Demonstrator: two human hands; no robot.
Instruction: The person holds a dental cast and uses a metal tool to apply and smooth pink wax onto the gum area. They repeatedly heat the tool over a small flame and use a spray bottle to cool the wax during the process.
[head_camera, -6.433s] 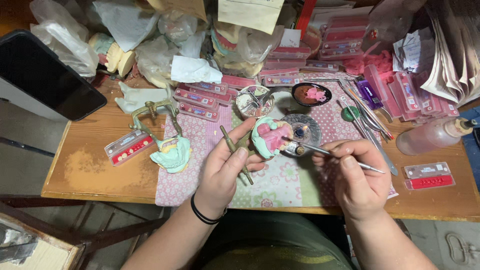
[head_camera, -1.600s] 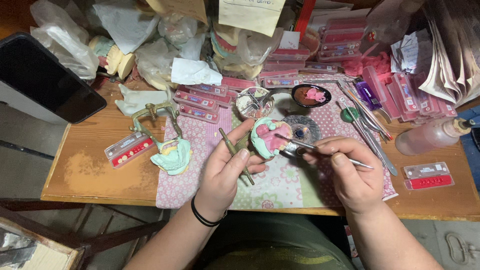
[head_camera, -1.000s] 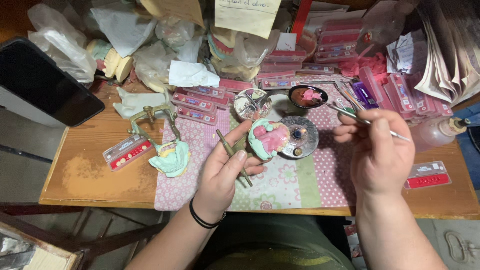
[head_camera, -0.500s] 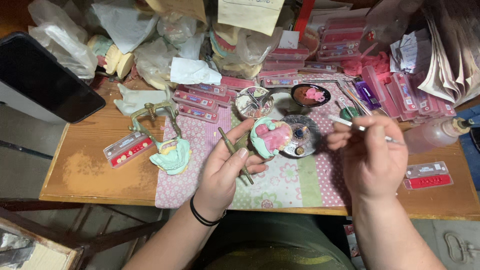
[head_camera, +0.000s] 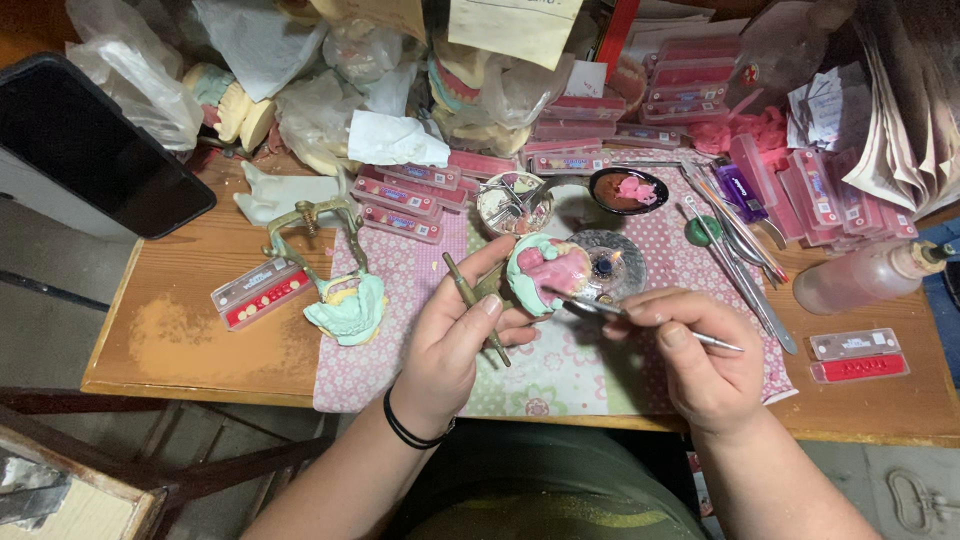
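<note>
My left hand (head_camera: 462, 335) holds up a green dental cast with pink wax (head_camera: 545, 272) on its brass articulator frame (head_camera: 477, 309), above the patterned cloth (head_camera: 420, 330). My right hand (head_camera: 700, 355) grips a thin metal wax tool (head_camera: 640, 318) like a pen. Its tip touches the lower right edge of the pink wax. A small glass dish (head_camera: 612, 262) lies just behind the cast.
A second green cast on a brass articulator (head_camera: 340, 290) stands at the left of the cloth. Red tooth-card boxes (head_camera: 258, 292), a black bowl with pink wax (head_camera: 627, 190), loose metal instruments (head_camera: 745, 260), a plastic squeeze bottle (head_camera: 865, 275) and a black tray (head_camera: 90, 150) crowd the wooden table.
My right hand went out to the instruments and bowl at the right, then came back left and down. The tool tip is at the cast again. My left hand has held still.
</note>
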